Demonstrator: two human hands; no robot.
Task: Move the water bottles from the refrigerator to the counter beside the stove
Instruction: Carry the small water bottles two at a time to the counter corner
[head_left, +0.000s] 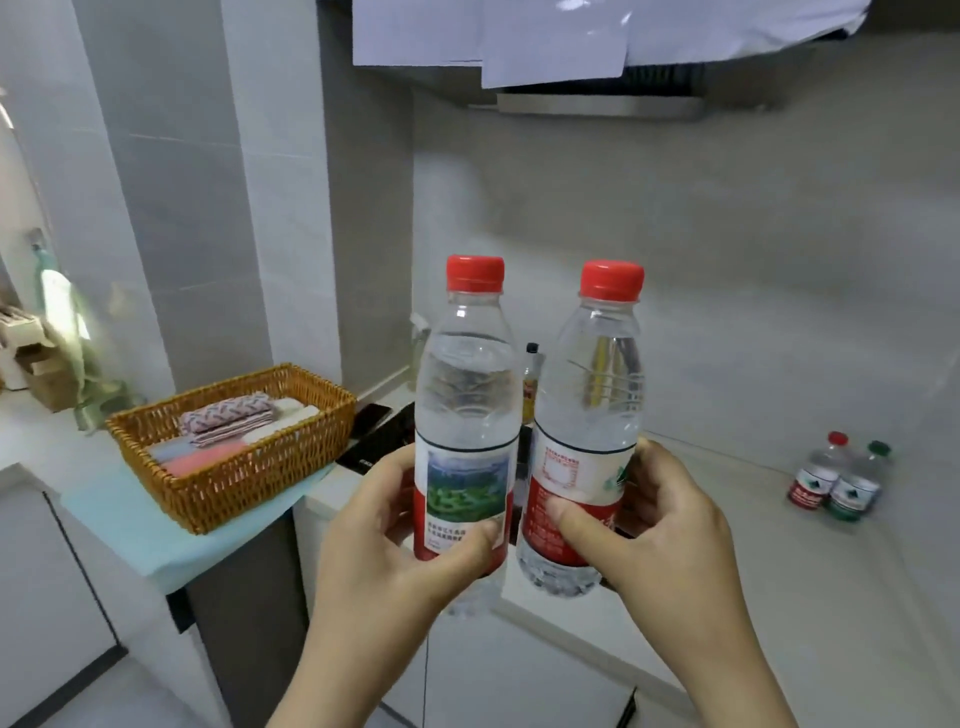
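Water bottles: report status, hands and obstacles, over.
Left hand grips left water bottle; right hand grips right water bottle. Both upright, above counter edge. Two small bottles stand on counter far right, out of the way.

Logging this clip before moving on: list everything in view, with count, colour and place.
left water bottle: one, clear, red cap, held upright
right water bottle: one, clear, red cap, held upright beside it
red-capped small bottle: one, on counter, far right
green-capped small bottle: one, next to it
wicker basket: one, brown, left
folded cloths: several, mixed colours, in basket
mat: one, pale blue, under basket
cooktop: one, black, behind held bottles
range hood: one, grey, top
left hand: grip on left bottle
right hand: grip on right bottle
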